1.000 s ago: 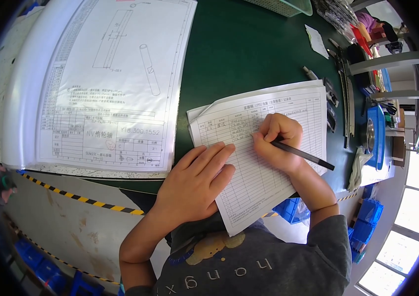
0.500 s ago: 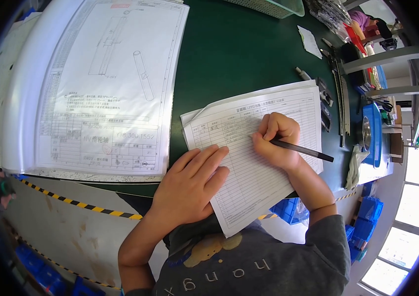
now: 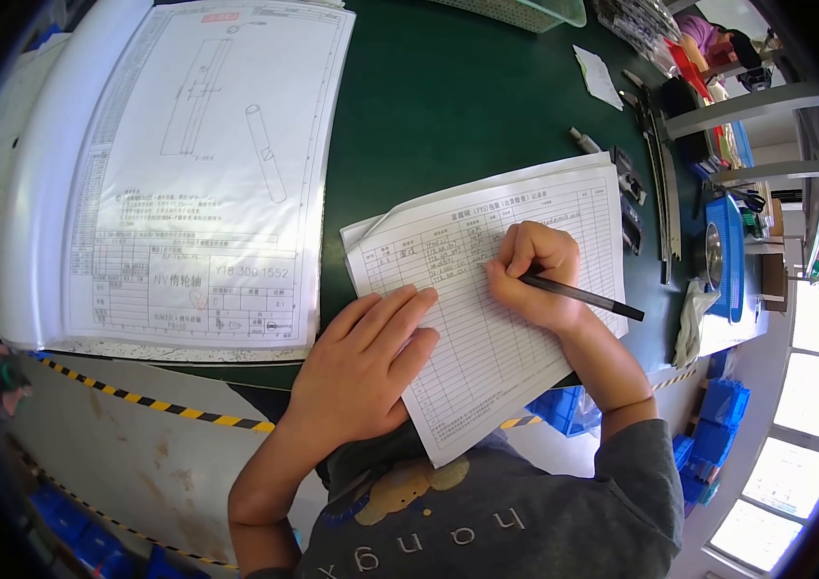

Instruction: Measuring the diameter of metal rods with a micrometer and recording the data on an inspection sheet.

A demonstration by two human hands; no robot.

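The ruled record form (image 3: 525, 318) lies tilted on the green bench mat (image 3: 448, 106), its near-left corner under the flat, spread left hand (image 3: 361, 362), while the right hand (image 3: 535, 275) pinches a black pen (image 3: 588, 297), barrel trailing right, tip on the upper rows.

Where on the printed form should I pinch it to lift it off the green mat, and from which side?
Probably the form's near corner, approached from the person's side of the bench. That corner overhangs the mat's edge, so fingers can get under it. Elsewhere it lies flat, with the left hand pressing one edge and the right hand writing with a black pen.
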